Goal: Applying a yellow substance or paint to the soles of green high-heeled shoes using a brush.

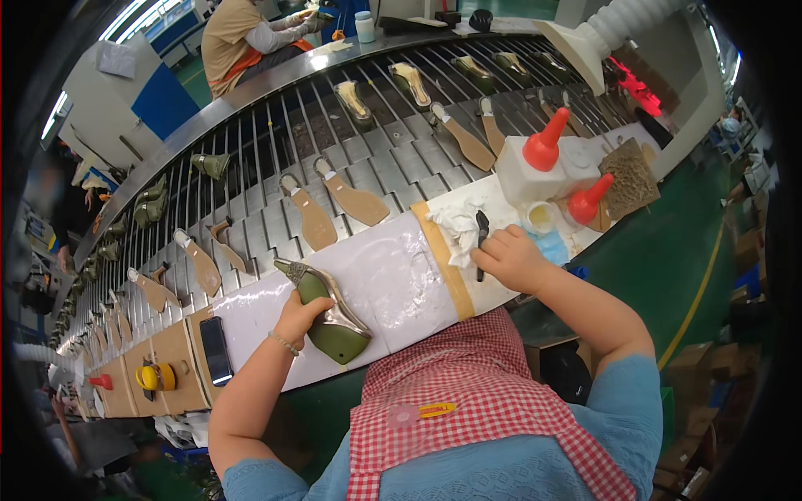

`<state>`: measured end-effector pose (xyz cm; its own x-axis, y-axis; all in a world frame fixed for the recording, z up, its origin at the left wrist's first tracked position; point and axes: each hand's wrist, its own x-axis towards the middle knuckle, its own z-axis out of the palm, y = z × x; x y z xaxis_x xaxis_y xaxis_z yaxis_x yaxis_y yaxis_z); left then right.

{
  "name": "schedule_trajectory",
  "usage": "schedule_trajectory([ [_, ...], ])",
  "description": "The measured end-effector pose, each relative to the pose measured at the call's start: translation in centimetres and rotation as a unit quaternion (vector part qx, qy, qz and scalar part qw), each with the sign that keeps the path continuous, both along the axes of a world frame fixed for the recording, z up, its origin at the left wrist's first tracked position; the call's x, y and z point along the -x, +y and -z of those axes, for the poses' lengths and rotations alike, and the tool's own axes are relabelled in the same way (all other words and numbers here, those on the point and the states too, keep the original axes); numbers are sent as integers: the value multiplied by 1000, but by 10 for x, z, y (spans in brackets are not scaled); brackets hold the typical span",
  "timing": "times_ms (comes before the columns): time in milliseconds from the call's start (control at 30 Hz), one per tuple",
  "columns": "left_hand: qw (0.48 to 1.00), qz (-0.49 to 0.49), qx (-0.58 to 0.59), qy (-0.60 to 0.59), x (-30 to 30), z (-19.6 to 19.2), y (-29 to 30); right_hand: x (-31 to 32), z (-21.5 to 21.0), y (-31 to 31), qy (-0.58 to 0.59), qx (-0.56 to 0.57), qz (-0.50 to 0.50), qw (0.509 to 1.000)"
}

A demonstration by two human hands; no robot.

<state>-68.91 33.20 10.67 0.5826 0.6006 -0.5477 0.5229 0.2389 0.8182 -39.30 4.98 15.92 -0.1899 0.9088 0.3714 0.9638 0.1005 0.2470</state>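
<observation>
My left hand (298, 318) grips an olive-green shoe last with a metallic pointed upper (330, 313), held over the white work board (393, 280). My right hand (511, 259) holds a thin dark brush (481, 240) next to a crumpled white rag (458, 227). Just beyond the right hand stand a small glue cup (540, 218) and two white bottles with red nozzles (543, 154) (587, 200).
A metal slat conveyor (393, 159) carries tan insoles and green lasts past the board. A black phone (215, 351) and a yellow tape roll (154, 377) lie at the left. Another person (246, 37) works across the belt. A white duct (618, 25) hangs at the upper right.
</observation>
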Motion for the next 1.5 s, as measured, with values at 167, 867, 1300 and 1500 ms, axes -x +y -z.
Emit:
schedule_trajectory([
  [167,925,-125,188,-305,10,-19,-5,3,-58,-30,177,-234,65,954],
  [867,913,-91,-256,-305,-88,-29,-82,-61,-41,-85,546,-151,357,743],
  [1300,901,32,-397,-173,-95,0,-91,-95,-5,-75,480,-55,378,790],
  [1500,895,57,-412,-163,-90,-2,-97,-95,-2,-73,494,-60,380,780],
])
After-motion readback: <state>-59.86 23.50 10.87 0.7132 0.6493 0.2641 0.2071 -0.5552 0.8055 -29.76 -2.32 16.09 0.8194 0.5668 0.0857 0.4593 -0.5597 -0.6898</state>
